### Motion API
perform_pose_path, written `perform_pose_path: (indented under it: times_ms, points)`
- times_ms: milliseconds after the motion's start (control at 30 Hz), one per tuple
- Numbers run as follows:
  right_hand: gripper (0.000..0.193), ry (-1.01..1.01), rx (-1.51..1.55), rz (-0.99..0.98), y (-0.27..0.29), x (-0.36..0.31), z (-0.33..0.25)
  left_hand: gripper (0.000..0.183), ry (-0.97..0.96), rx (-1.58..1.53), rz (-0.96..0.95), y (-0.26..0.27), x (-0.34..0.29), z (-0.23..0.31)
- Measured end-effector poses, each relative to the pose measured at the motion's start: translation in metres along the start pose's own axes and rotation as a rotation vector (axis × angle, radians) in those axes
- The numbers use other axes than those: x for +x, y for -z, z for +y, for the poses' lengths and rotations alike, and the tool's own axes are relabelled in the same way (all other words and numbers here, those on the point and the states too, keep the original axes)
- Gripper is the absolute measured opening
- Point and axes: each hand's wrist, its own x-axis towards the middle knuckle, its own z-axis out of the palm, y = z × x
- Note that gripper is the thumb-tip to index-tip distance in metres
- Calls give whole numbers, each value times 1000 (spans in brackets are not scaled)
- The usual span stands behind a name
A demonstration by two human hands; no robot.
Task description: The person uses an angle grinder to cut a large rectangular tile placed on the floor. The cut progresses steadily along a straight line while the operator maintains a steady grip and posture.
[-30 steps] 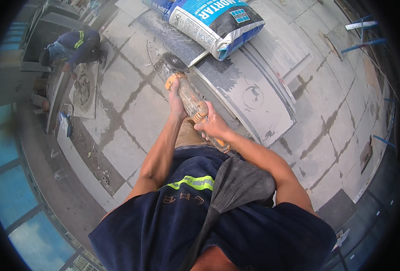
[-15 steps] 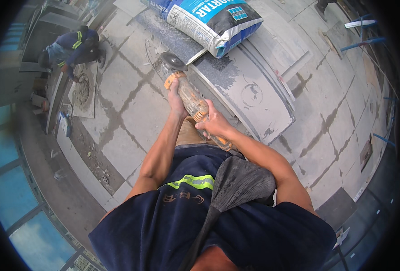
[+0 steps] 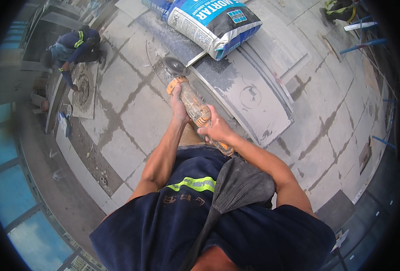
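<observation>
A dusty orange-and-grey angle grinder (image 3: 192,103) is held in front of me in both hands. My left hand (image 3: 178,105) wraps its front part, just behind the round dark disc (image 3: 176,66). Around the rear of the body my right hand (image 3: 217,125) is closed, with the tail end poking out below it. The disc is near the left edge of a dust-covered grey stone slab (image 3: 254,101); I cannot tell whether they touch. Blue, white and black mortar bags (image 3: 218,27) rest on the far part of that slab.
At far left a crouching co-worker (image 3: 80,47) reaches toward a heap of wet mortar (image 3: 83,88) on a board. Another person (image 3: 337,11) is partly visible at the far right. Blue metal bars (image 3: 365,45) stand along the right side. Paving tiles (image 3: 123,113) have dark, damp-looking joints.
The grinder and both hands have shifted slightly right and nearer. The co-worker's arm has extended toward the mortar heap. More of the person at far right has come into view.
</observation>
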Motion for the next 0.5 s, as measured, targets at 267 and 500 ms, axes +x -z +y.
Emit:
perform_pose_path:
  times_ms: [267, 500]
  points:
    - [92, 20, 15, -16, 2, 19, -22, 58, -16, 75, 13, -4, 18, 16]
    - [90, -15, 3, -27, 4, 17, -27, 55, 9, 18, 36, -1, 22, 15]
